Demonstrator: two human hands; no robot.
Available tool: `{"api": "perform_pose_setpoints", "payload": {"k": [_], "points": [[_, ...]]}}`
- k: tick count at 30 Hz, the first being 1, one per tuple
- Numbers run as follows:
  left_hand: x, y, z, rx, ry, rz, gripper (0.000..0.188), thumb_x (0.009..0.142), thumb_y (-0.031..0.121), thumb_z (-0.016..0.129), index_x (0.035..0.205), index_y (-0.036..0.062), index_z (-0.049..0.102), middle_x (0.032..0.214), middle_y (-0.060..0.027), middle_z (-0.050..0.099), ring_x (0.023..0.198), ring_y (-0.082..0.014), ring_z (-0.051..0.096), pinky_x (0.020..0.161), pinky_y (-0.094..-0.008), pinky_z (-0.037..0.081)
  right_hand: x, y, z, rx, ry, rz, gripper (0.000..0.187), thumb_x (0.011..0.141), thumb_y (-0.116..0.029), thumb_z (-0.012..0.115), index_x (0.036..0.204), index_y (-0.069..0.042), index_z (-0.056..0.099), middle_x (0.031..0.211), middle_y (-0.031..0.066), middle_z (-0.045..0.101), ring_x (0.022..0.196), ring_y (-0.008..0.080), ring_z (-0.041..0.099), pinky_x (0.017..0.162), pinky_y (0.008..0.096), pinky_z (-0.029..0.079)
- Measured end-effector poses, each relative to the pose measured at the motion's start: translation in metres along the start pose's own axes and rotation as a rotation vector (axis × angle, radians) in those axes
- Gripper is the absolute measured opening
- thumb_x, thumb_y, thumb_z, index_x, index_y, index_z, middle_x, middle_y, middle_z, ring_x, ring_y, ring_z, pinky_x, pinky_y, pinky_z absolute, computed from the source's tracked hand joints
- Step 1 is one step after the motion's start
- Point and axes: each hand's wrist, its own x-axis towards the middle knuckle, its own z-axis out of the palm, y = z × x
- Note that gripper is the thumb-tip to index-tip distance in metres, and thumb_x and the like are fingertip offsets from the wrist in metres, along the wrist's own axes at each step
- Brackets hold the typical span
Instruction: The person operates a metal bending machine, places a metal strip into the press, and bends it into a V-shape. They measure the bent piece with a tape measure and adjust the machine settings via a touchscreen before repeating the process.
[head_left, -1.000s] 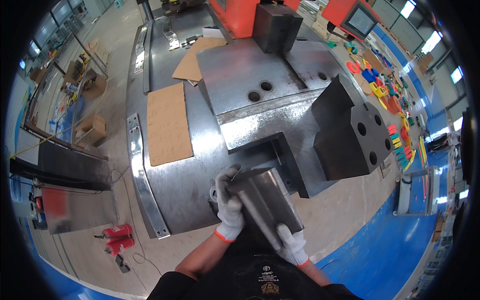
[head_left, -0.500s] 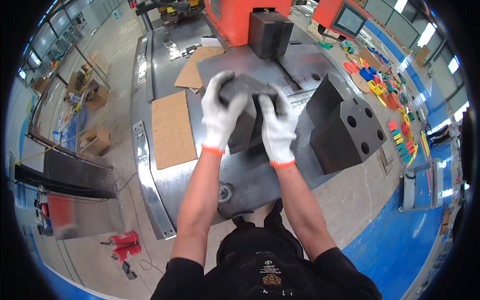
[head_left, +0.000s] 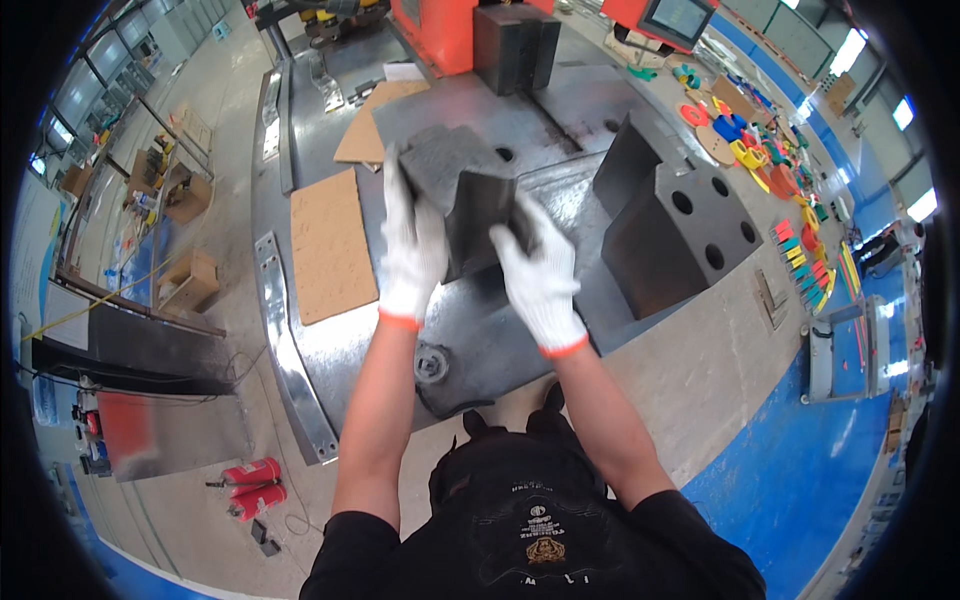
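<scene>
Both my hands wear white gloves with orange cuffs. Between them I hold a dark grey metal block (head_left: 465, 195) with an angled, stepped shape, raised over the large steel machine table (head_left: 480, 330). My left hand (head_left: 412, 255) grips its left side with the fingers up along the edge. My right hand (head_left: 540, 275) clasps the lower right side. The block's underside is hidden by my hands.
A big black block with round holes (head_left: 685, 235) stands at the right on the table. Cardboard sheets (head_left: 328, 245) lie at the left. An orange machine with a dark block (head_left: 515, 45) is at the back. Red extinguishers (head_left: 250, 485) lie on the floor, coloured parts (head_left: 770, 170) at right.
One second ago the block was held low, close to my body. I have lifted it out and forward at arm's length over the table, and it has come down slightly since half a second ago.
</scene>
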Motion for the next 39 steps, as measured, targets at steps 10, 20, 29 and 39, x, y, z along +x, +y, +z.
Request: {"api": "perform_pose_setpoints", "payload": {"k": [10, 20, 29, 39], "points": [[-0.027, 0.028, 0.016, 0.125, 0.069, -0.353, 0.097, 0.082, 0.012, 0.087, 0.159, -0.0023, 0.031, 0.119, -0.0260, 0.071, 0.110, -0.0314, 0.073, 0.098, -0.0401, 0.056, -0.049, -0.030, -0.287, 0.226, -1.058, 0.833, 0.048, 0.100, -0.014, 0.071, 0.142, 0.006, 0.060, 0.131, 0.0162, 0.072, 0.126, 0.0244, 0.066, 0.106, 0.0356, 0.051], [0.038, 0.025, 0.115, 0.222, -0.041, -0.422, 0.090, 0.086, 0.016, 0.086, 0.155, 0.0001, 0.030, 0.125, -0.0230, 0.071, 0.114, -0.0299, 0.071, 0.101, -0.0398, 0.055, 0.098, 0.082, -0.483, 0.424, 0.225, 0.487, 0.049, 0.105, -0.028, 0.059, 0.139, 0.008, 0.055, 0.112, 0.0181, 0.072, 0.098, 0.0284, 0.073, 0.089, 0.0432, 0.060], [0.128, -0.023, 0.220, 0.413, -0.045, -0.370, 0.112, 0.087, 0.042, 0.083, 0.165, -0.0007, 0.015, 0.132, -0.0335, 0.065, 0.119, -0.0482, 0.067, 0.102, -0.0467, 0.054, 0.287, 0.116, -0.326, 0.207, -0.387, 0.292, 0.051, 0.100, -0.019, 0.068, 0.142, 0.006, 0.057, 0.121, 0.0182, 0.072, 0.111, 0.0241, 0.072, 0.098, 0.0373, 0.058], [0.165, -0.015, 0.263, 0.422, 0.066, -0.391, 0.061, 0.093, 0.042, 0.075, 0.135, 0.0010, 0.057, 0.110, -0.0291, 0.073, 0.103, -0.0475, 0.071, 0.089, -0.0524, 0.056, 0.338, 0.157, -0.126, -0.652, -0.741, -0.223, 0.094, 0.092, -0.058, 0.067, 0.160, -0.003, 0.033, 0.131, 0.0294, 0.063, 0.117, 0.0459, 0.065, 0.098, 0.0511, 0.054]]}}
